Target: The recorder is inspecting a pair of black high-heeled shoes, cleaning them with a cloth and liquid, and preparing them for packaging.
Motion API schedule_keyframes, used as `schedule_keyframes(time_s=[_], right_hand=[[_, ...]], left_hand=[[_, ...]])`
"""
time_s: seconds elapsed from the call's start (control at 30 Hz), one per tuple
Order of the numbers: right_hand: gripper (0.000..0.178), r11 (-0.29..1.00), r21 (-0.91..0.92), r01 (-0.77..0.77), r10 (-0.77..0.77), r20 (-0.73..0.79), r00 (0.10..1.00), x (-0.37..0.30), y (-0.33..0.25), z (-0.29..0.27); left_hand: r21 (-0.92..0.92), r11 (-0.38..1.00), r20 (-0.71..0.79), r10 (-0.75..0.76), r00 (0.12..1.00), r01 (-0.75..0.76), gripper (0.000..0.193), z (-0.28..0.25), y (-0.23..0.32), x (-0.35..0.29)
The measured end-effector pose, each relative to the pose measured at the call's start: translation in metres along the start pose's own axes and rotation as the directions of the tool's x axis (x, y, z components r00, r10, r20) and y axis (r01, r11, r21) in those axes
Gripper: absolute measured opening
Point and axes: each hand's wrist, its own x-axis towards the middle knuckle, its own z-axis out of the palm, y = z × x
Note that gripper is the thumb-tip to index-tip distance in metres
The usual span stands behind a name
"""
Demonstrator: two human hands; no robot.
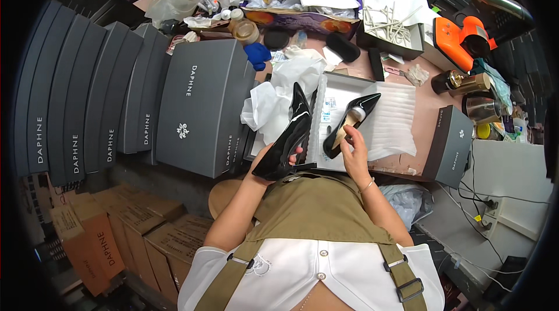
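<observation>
A glossy black pointed-toe pump (285, 136) is tilted upward in my left hand (263, 162), whose fingers wrap round it from beneath. A matching black pump (367, 101) lies in the open shoe box (343, 81), with its toe to the far right. White stuffing shows in its toe, and its insole is beige. My right hand (355, 151) is at that pump's opening, with bent fingers closed at its side edge. White tissue paper (291, 75) is bunched on the left of the box, and ribbed white wrapping (396, 119) spreads over its right side.
Grey shoe boxes (201, 107) stand in a row on the left, above brown cartons (140, 229). At the back are a box of white sticks (390, 29) and an orange tape dispenser (460, 43). A grey lid (448, 145) stands upright on the right, near cables (477, 218).
</observation>
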Motion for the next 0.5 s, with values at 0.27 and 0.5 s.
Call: schedule_keyframes(time_s=[0.27,0.5], right_hand=[[0.021,0.996,0.053,-0.076,0.073,0.061,0.995,0.000,-0.036,-0.011],[0.019,0.978,0.209,-0.017,0.012,0.026,1.000,-0.007,-0.069,-0.020]], left_hand=[[-0.310,0.934,0.284,-0.089,0.955,0.179,0.047,0.013,-0.011,0.010],[-0.415,0.864,0.351,-0.137,0.926,0.285,0.052,0.024,-0.014,0.019]])
